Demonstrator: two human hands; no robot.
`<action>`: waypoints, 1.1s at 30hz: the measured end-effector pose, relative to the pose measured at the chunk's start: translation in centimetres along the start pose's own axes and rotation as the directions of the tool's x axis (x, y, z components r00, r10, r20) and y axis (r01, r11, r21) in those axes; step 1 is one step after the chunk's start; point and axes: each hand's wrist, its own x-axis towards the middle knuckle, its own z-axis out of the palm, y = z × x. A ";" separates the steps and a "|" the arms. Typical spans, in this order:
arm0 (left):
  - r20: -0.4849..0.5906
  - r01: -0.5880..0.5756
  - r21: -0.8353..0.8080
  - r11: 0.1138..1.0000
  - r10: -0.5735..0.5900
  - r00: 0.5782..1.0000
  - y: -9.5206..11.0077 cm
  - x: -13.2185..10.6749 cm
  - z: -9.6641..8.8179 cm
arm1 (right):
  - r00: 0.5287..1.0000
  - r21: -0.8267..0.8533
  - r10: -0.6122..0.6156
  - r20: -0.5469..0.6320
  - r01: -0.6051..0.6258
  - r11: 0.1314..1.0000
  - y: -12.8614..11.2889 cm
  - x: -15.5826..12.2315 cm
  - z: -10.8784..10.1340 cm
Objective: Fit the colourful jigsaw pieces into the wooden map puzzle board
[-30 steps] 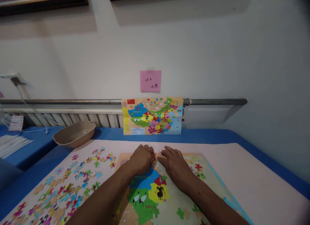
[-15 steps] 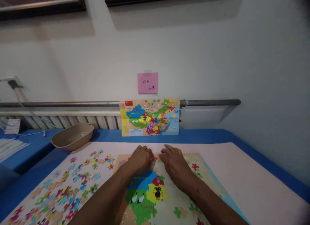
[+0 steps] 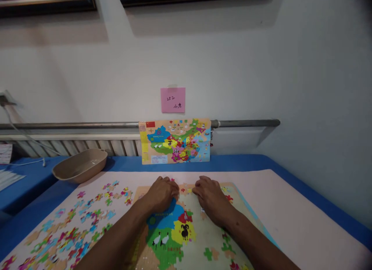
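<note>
Knobby coloured pcs (image 3: pixel 78 223) lay scattered at 9 o'clock of the flat wood-toned puzzle board (image 3: pixel 200 239), smooth oval tan bowl (image 3: pixel 80 165) at 10. L hand (image 3: pixel 161 192) curled on its far edge, pinch unclear. Glossy map sheet (image 3: pixel 175 141) at 12. R hand (image 3: pixel 210 198) palm-down on board, fingers together.

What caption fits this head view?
Left hand and right hand rest on a part-filled map puzzle, loose pieces beside it.

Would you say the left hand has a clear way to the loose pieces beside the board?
Probably yes: the left hand rests on the puzzle board, with only bare mat before the loose pieces.
</note>
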 end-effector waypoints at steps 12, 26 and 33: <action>-0.013 0.007 -0.007 1.000 -0.007 1.000 0.1 -0.1 0.3 | 0.999 0.067 -0.028 -0.043 0.031 0.997 0.8 0.4 1.4; -0.030 0.012 -0.003 1.000 -0.012 0.999 0.2 -0.2 0.4 | 0.991 0.148 -0.010 -0.136 0.030 0.989 1.8 0.5 3.2; -0.011 0.030 -0.021 0.999 -0.030 0.999 0.3 -0.1 0.1 | 0.995 0.139 -0.001 -0.103 0.015 0.990 1.1 0.5 2.3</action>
